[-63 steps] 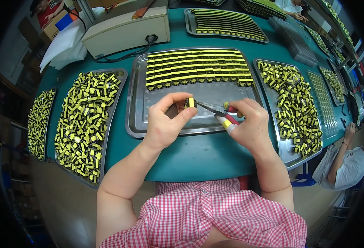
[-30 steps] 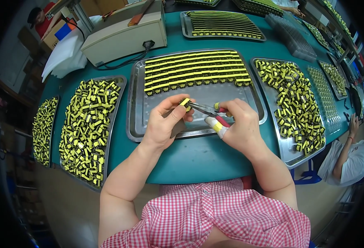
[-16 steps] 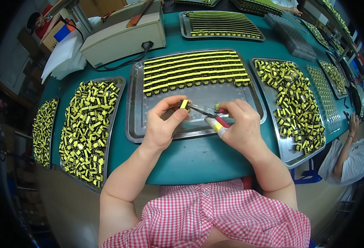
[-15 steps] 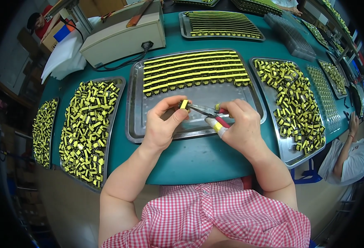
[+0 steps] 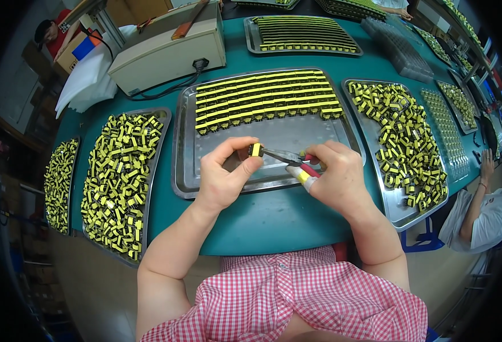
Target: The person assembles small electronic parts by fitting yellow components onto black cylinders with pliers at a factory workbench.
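Between the thumb and fingers of my left hand [image 5: 223, 174] is a small transformer [image 5: 255, 150], black with a yellow tape band. My right hand [image 5: 337, 174] grips pliers [image 5: 305, 169] with red handles wrapped in yellow and white. The pliers' jaws reach left to the transformer's right side; whether they are closed on one of its pins is too small to tell. Both hands are over the near part of a metal tray [image 5: 189, 165], whose far part holds neat rows of the same transformers [image 5: 268, 97].
Trays of loose transformers flank me: two at left [image 5: 120, 182] [image 5: 61, 182], one at right [image 5: 407, 142]. A beige box-shaped device [image 5: 168, 54] with a black power cord [image 5: 198, 67] stands at far left. Beyond lies another tray [image 5: 302, 34] of rows. A co-worker's arm [image 5: 479, 199] shows at right.
The transformer has turned slightly in my left fingers, and its yellow band now faces me more upright. My left thumb and the pliers have shifted a little to the right.
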Demonstrator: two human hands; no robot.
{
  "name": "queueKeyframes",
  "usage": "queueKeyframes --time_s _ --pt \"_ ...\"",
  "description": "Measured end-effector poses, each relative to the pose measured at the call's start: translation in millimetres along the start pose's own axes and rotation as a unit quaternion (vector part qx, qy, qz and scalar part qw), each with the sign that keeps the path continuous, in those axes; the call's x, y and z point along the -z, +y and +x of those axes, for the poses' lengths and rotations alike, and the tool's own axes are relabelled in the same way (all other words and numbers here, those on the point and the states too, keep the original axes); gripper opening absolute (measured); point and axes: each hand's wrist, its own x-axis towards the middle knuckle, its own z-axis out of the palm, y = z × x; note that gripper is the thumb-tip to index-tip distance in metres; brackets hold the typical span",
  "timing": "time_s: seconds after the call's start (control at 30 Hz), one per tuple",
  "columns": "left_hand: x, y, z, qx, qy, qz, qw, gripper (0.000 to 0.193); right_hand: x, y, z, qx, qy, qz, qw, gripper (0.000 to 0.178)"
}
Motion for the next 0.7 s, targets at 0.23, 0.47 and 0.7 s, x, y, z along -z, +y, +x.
queueKeyframes --time_s 0.23,0.47,0.7 --pt "-1.3 -0.5 0.4 -0.006 0.003 0.030 1.000 0.026 2.1 -0.7 1.1 -0.021 -0.033 -0.016 0.999 0.024" --pt "-3.2 -9.5 -0.6 0.089 0.010 -0.150 0.985 0.029 -10.8 5.0 2.3 0.024 0.024 0.009 0.999 0.029" --pt "-0.6 -8.4 -0.3 0.151 -0.019 -0.235 0.960 0.033 -9.6 5.6 2.7 0.010 0.003 -0.006 1.000 0.028"
